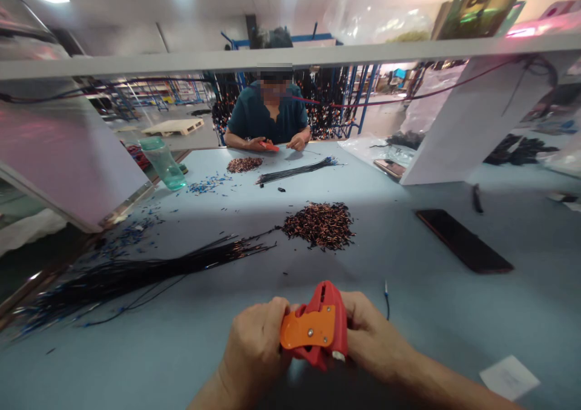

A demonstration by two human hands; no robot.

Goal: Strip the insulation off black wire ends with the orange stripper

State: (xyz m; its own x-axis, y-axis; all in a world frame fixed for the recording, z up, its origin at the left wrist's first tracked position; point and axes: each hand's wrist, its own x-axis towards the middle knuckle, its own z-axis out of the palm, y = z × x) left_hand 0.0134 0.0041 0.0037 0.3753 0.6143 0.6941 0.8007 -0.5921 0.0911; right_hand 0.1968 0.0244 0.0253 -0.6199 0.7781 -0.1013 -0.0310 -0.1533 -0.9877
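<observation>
My left hand (257, 340) is closed around a red and orange wire stripper (313, 328), held low above the table near its front edge. My right hand (370, 331) is closed against the stripper's right side, its fingertips partly hidden behind the tool. A short stretch of black wire (387, 304) with a blue and silver tip sticks out beyond the right hand; the rest of it is hidden. Ahead lies a heap of short black and copper-coloured offcuts (320, 225). To its left stretches a bundle of black wires (149, 277) with blue tips at the far left end.
A person (267, 113) across the table holds another red tool (269, 146). Near them lie a copper-coloured heap (245, 164) and a wire bundle (297, 170). A green bottle (163, 163) stands left; a phone (463, 240) lies right. A shelf (290, 58) spans overhead.
</observation>
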